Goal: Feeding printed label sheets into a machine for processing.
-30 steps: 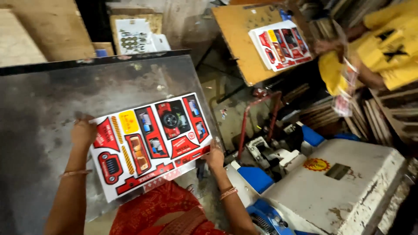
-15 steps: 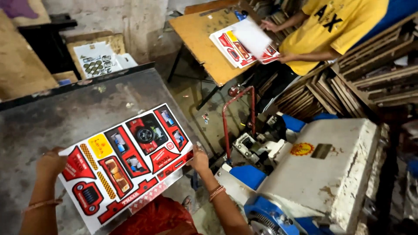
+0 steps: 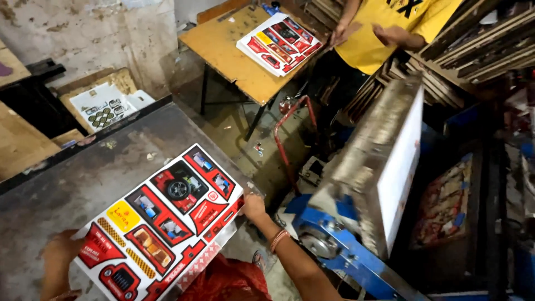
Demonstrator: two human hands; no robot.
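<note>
Two hands, left hand and right hand, fingers clamped on opposite edges of a red printed cardboard sheet over the grey metal table near its right edge.

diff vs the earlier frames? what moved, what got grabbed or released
The machine's grey platen has swung from lying flat to tilted up on edge. The co-worker in yellow has laid the second printed sheet on the wooden table and let go. Unchanged: the left hand and right hand still hold the red printed sheet by its edges over the metal table.
</note>
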